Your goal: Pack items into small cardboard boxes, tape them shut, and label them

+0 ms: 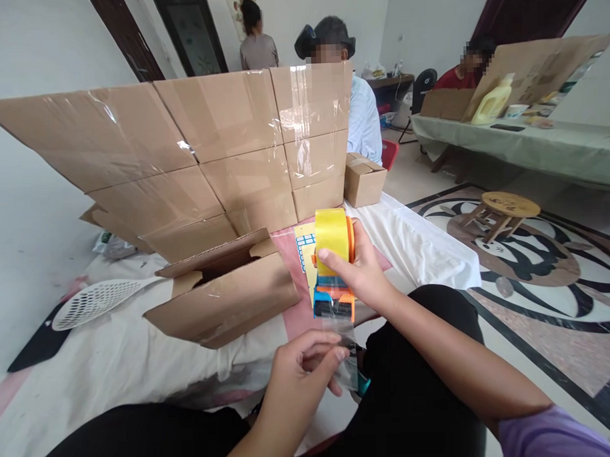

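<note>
My right hand (363, 263) grips a tape dispenser (332, 237) with a yellow roll and an orange and blue frame, held above my lap. From its cutter end a strip of clear tape (345, 350) hangs down. My left hand (307, 362) pinches the edge of that strip between thumb and fingers. To the left of the dispenser a cardboard box (232, 301) with its top flaps raised rests on the cloth. Behind the dispenser lies a yellow sheet with a blue printed pattern (305, 245), partly covered by it.
A wall of taped cardboard (241, 117) stands across the table. Beside it is a small closed box (364, 180). A white perforated paddle (100, 302) lies on the left. One person sits behind the cardboard; others are farther back. A wooden stool (509, 205) stands on the floor at right.
</note>
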The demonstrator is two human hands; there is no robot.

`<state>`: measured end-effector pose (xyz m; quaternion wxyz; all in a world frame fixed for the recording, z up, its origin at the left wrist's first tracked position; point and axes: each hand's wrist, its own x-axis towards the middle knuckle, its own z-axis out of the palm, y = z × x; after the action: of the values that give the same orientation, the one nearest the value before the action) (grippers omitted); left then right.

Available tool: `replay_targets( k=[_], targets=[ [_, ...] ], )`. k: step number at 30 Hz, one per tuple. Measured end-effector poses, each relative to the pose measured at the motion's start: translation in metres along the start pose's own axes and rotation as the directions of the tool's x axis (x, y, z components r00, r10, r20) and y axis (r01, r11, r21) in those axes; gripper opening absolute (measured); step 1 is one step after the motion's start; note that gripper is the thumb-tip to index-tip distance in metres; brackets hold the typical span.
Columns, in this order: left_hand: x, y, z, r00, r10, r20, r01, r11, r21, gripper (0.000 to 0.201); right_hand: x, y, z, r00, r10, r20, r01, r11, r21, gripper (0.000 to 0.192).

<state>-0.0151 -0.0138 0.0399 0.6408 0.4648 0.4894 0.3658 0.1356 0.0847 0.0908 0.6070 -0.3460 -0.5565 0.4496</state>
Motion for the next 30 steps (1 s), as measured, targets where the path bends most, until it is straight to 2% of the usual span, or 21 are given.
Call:
replay_targets(
  k=[6,13,17,21,25,30],
  targets=[
    [0.004,-0.001,-0.002,1.0,0.023,0.005,-0.023,1.0,0.009,0.039,-0.002,0.003,0.002,1.0,0.013,-0.015,-0.014,0.998,-0.065,0.053],
    [0.006,0.002,-0.004,1.0,0.021,-0.019,-0.02,0.999,0.031,0.041,-0.003,0.003,-0.004,0.993,0.042,0.113,-0.041,0.999,-0.012,0.044],
    [0.004,-0.001,-0.007,1.0,0.016,-0.011,-0.015,0.997,0.08,0.042,-0.004,0.003,-0.007,0.985,0.02,0.17,-0.021,1.0,0.007,0.043],
    [0.0,0.003,-0.008,0.999,0.012,-0.043,-0.006,0.991,0.133,0.042,-0.003,0.006,-0.005,0.991,-0.019,0.132,0.013,0.999,0.047,0.044],
    [-0.003,0.015,-0.009,0.995,-0.014,-0.097,0.029,0.987,0.157,0.053,-0.001,0.006,-0.004,0.997,-0.032,0.074,0.026,0.997,0.079,0.047],
    [-0.004,0.023,-0.014,0.995,-0.034,-0.098,0.051,0.984,0.171,0.036,0.0,0.003,-0.003,0.998,-0.04,0.046,0.036,0.996,0.088,0.047]
  ],
)
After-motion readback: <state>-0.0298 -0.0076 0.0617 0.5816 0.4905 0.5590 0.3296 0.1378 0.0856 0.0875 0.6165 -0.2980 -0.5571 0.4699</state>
